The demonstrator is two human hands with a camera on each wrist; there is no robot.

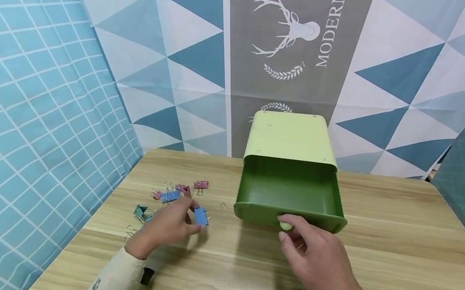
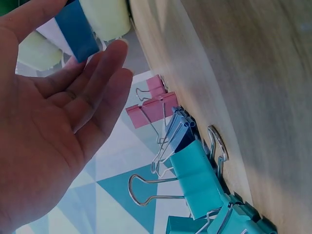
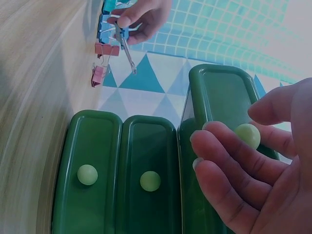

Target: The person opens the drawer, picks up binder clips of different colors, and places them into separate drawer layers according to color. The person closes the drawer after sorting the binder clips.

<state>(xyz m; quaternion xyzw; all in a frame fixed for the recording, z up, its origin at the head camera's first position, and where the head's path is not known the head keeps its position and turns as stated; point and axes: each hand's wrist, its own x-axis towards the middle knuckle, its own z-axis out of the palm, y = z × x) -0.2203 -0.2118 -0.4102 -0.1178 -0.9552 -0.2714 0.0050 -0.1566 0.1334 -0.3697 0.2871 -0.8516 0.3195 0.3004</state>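
My left hand [image 1: 169, 228] pinches a blue binder clip [image 1: 201, 216] above the table; in the left wrist view this clip [image 2: 80, 34] is partly hidden by the fingers. My right hand [image 1: 319, 259] grips the round pale-green knob [image 1: 285, 226] of a dark green drawer [image 1: 293, 218]. That drawer is pulled out of a light green cabinet [image 1: 293, 136], and the inside that shows holds nothing. Beside and beyond the left hand lie several binder clips: a blue clip [image 1: 170, 196], a pink clip [image 1: 201, 184] and a teal clip [image 2: 195, 175] among them.
Two closed drawers with knobs, one nearer the table [image 3: 87, 141] and one in the middle [image 3: 148, 141], sit under the pulled-out one. The wooden table [image 1: 415, 240] reaches a patterned cloth [image 1: 188, 44] behind the cabinet. A blue checked cloth [image 1: 18, 110] hangs at left.
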